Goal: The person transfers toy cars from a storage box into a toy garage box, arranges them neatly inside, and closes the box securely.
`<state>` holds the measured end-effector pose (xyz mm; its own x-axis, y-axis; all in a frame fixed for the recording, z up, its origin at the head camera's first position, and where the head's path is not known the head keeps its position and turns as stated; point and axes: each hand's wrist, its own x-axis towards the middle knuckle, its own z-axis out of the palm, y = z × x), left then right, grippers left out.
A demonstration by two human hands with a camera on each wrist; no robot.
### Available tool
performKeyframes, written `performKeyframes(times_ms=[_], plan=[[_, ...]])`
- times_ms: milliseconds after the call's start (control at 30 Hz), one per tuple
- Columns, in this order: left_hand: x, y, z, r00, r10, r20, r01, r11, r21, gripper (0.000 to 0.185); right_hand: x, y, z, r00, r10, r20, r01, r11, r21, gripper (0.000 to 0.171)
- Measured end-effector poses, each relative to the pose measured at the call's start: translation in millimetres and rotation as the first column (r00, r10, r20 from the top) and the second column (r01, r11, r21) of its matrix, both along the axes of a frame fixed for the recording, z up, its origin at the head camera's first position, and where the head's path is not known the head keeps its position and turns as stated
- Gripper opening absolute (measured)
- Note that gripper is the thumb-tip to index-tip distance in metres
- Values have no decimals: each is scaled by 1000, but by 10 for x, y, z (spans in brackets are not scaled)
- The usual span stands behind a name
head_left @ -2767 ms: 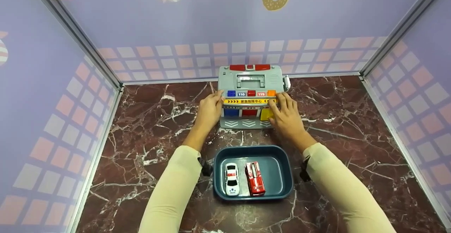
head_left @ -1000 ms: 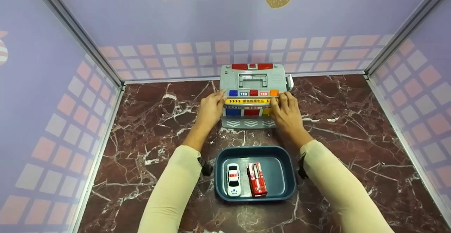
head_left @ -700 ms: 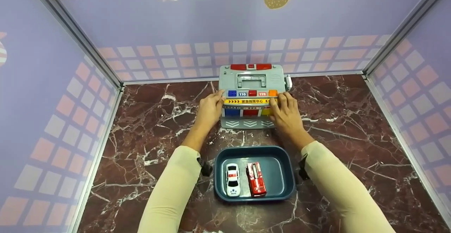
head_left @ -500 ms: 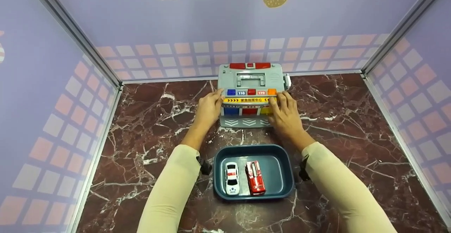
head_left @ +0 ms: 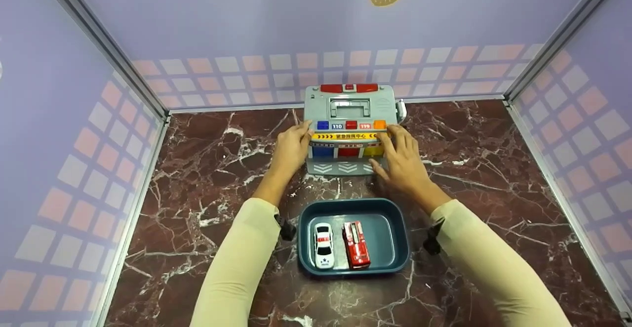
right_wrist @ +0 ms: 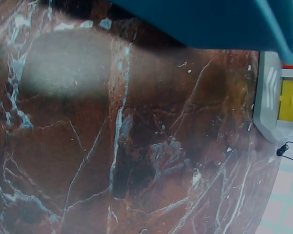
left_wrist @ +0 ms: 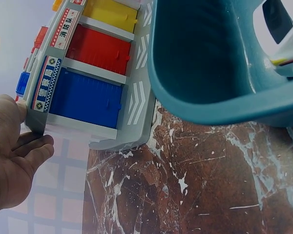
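Taking the toy garage point(head_left: 349, 128) as the landmark: it stands on the marble top point(head_left: 207, 169) against the back wall, grey, with blue, red and yellow doors in a row and matching buttons above them.

At the garage's left end, the left hand point(head_left: 290, 150) lies flat against the side wall, fingers straight and together, thumb up by the front corner; the left wrist view shows that thumb touching the corner beside the blue door point(left_wrist: 85, 99). It braces, it does not pinch.

At the garage's right end, the right hand point(head_left: 402, 161) rests over the front corner by the yellow door point(head_left: 373, 151), fingers spread a little and extended toward the orange button point(head_left: 379, 124), the thumb low by the ramp.

To steady or shift the garage well, I judge both palms should press inward evenly and low, so it slides without tipping.

In front of the garage, between the forearms, a teal tray point(head_left: 401, 238) holds a white police car point(head_left: 323, 246) and a red fire engine point(head_left: 356, 244) side by side.

Hidden: the right hand does not show in the right wrist view, whether its fingertips actually touch the button cannot be told, and what lies behind the doors is out of sight
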<state>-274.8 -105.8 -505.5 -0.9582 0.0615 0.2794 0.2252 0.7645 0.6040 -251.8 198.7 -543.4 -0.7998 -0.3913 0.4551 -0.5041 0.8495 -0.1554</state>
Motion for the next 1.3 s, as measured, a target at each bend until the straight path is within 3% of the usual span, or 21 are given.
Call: performKeyframes(times_ms=[400,833,1300], plan=[[-9,-16,-26,1000,2,-1,-2,1000,2,37,26,-201,154,988,100,-119,-91,993,76,65],[4,6,-24,1000,-6,6,6,1000,3,36,47,-400,221,980,188,-68,-177,974,144,67],[-6,-4,-1,1000,-7,-11,7,1000,1,36,-63,-506,314,963,261,-68,-252,960,124,66]])
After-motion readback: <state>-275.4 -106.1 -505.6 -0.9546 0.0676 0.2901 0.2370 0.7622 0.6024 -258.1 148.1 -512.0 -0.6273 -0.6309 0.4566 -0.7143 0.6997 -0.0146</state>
